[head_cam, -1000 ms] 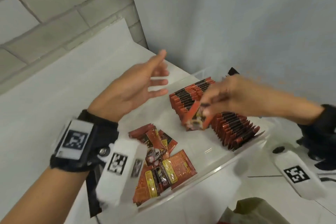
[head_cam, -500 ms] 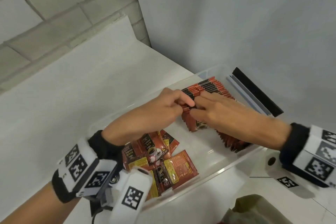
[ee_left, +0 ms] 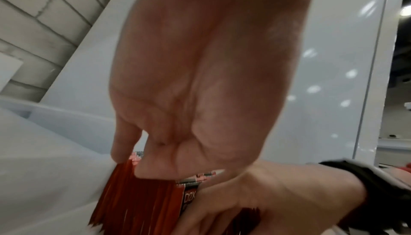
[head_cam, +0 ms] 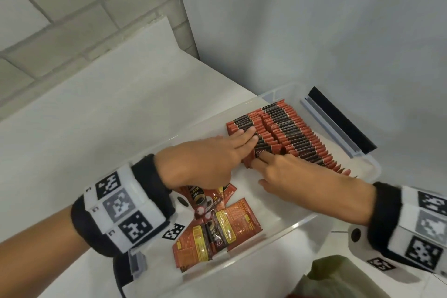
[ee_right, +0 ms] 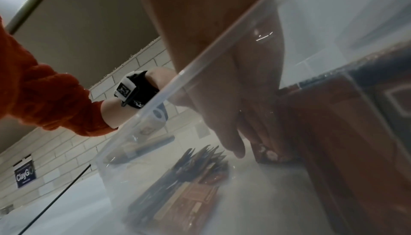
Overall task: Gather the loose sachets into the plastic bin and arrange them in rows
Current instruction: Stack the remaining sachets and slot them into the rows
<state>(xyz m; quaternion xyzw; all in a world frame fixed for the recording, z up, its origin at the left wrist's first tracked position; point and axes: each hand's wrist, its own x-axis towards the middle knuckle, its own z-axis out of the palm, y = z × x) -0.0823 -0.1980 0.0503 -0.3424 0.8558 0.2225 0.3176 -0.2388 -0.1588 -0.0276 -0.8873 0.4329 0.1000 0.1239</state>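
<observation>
A clear plastic bin (head_cam: pixel 285 230) stands on a white counter. Inside it, red-and-black sachets (head_cam: pixel 292 128) stand on edge in two tight rows running toward the back right. My left hand (head_cam: pixel 232 150) lies with straight fingers (ee_left: pixel 124 144) on the tops of the left row (ee_left: pixel 138 200). My right hand (head_cam: pixel 285 172) is just below it, its straight fingers (ee_right: pixel 231 138) laid against the front sachet of that row. Several loose sachets (head_cam: pixel 232 222) lie flat in a heap at the bin's near left end (ee_right: pixel 189 186), partly under my left wrist.
A grey and black strip (head_cam: pixel 338 126) lies along the bin's far right edge. An olive-green bag (head_cam: pixel 338 278) sits at the bottom right, outside the bin. A white panel rises behind the bin and a brick wall stands to the left, beyond the counter (head_cam: pixel 96 128).
My left hand came down from above the bin onto the row's top. My right hand brought a sachet to the row's front and now presses against it.
</observation>
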